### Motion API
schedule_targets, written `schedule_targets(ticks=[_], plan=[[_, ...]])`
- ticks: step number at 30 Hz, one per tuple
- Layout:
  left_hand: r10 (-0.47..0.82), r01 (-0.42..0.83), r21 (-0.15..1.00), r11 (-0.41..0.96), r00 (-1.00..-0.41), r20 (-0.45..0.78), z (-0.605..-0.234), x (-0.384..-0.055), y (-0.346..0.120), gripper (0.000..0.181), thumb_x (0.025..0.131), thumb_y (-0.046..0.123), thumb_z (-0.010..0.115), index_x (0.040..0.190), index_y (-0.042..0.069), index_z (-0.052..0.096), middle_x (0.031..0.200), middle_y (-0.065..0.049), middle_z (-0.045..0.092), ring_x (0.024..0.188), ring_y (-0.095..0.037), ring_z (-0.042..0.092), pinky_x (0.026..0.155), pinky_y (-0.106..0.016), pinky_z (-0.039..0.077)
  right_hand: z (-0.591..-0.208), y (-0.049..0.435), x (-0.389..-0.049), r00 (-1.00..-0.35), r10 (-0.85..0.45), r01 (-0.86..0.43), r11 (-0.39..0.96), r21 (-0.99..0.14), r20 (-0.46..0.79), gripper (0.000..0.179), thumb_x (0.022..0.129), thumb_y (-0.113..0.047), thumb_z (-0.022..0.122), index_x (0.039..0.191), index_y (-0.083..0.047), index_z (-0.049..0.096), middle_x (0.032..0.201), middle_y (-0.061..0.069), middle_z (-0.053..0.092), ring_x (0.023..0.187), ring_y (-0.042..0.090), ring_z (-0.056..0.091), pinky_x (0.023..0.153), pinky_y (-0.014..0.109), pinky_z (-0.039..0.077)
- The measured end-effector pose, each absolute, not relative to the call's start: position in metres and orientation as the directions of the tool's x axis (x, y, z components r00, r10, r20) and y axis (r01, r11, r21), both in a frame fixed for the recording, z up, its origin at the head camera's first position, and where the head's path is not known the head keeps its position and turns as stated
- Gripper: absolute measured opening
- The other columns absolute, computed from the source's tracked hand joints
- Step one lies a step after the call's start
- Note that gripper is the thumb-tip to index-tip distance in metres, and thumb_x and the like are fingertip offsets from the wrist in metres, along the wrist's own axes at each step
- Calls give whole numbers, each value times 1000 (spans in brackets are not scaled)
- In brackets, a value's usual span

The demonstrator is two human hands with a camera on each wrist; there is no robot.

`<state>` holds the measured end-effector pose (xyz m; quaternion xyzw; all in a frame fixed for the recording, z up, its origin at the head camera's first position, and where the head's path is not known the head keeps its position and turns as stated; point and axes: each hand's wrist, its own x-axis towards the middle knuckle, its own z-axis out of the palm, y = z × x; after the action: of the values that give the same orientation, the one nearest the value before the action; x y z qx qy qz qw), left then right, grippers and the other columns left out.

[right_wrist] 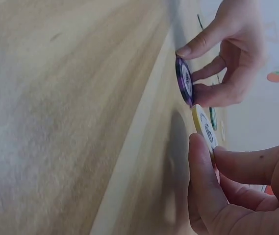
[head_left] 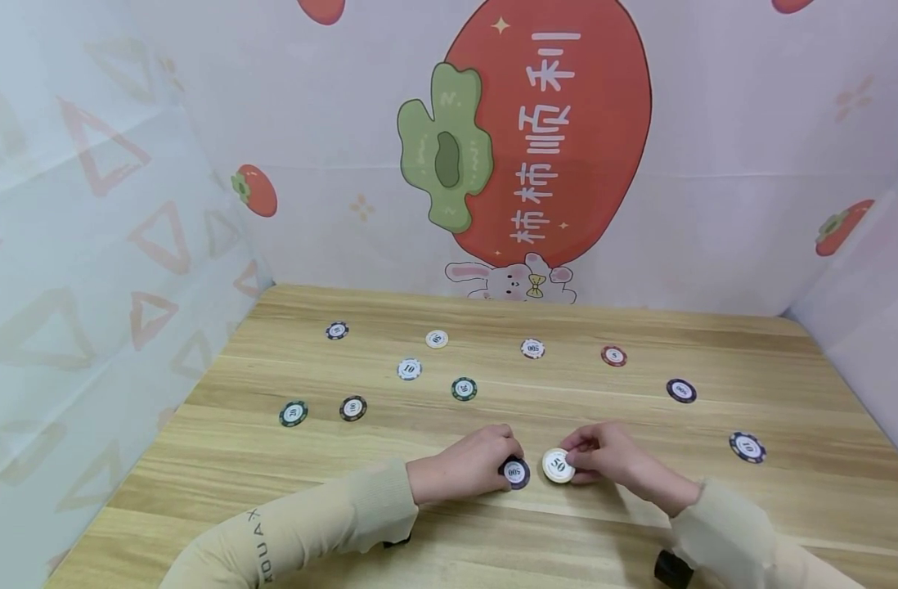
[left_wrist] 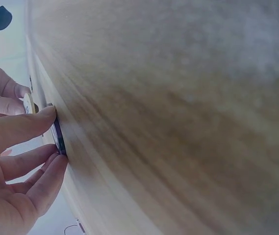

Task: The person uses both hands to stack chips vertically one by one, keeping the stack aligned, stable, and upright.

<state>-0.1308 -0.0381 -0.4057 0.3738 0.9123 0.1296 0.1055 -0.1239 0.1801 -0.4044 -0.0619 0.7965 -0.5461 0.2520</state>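
Near the front middle of the wooden table, my left hand [head_left: 469, 465] pinches a dark purple poker chip [head_left: 516, 472] marked 500 by its edges. The chip [right_wrist: 184, 82] lies flat at the table surface in the right wrist view, thumb on one edge and fingers on the opposite one. Just to its right, my right hand [head_left: 612, 456] grips a white poker chip [head_left: 558, 465] marked 50, thumb on top and fingers beneath. In the right wrist view this yellow-edged chip [right_wrist: 204, 129] is raised and tilted, casting a shadow on the wood.
Several other poker chips lie singly across the table [head_left: 419, 507]: a green one [head_left: 464, 388] and a black one [head_left: 353, 408] to the left, a red one [head_left: 614, 356] farther back, a blue one [head_left: 747, 447] at right. A printed cloth wall [head_left: 331, 237] rises behind the table.
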Motion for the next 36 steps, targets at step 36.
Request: schedule_targets(ticks=[36], plan=[[705, 648, 333, 685, -704, -80, -406, -134, -39, 30, 67, 13, 78, 94, 10, 66, 85, 4, 54, 75, -3, 48, 67, -13, 39, -412, 134, -118, -894, -411, -53, 496, -866, -181, 12, 79, 2, 62, 88, 10, 60, 71, 5, 60, 63, 12, 57, 55, 25, 50]])
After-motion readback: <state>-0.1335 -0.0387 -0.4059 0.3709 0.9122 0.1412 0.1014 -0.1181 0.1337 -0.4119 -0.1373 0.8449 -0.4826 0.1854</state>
